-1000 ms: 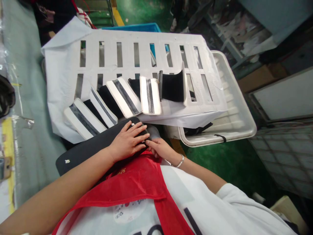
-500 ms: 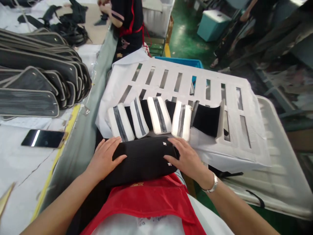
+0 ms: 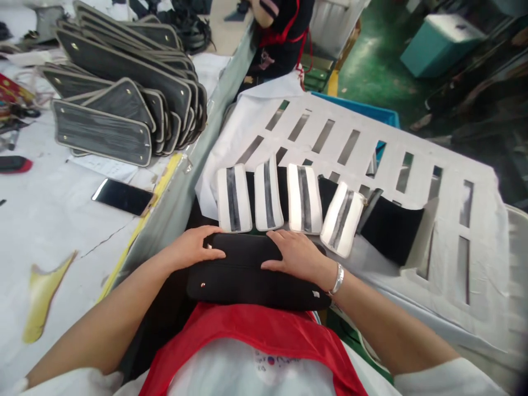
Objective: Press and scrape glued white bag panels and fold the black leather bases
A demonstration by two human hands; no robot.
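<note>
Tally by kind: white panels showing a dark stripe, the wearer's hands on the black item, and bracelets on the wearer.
White striped panels: 4
Hands: 2 (left hand, right hand)
Silver bracelet: 1
Total: 7

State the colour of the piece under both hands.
The piece is black; head view shows it best.

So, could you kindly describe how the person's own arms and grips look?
The left grip and right grip are both gloveless. White sleeves show near the elbows. A shiny, silvery bracelet circles the right wrist; none shows on the left.
</note>
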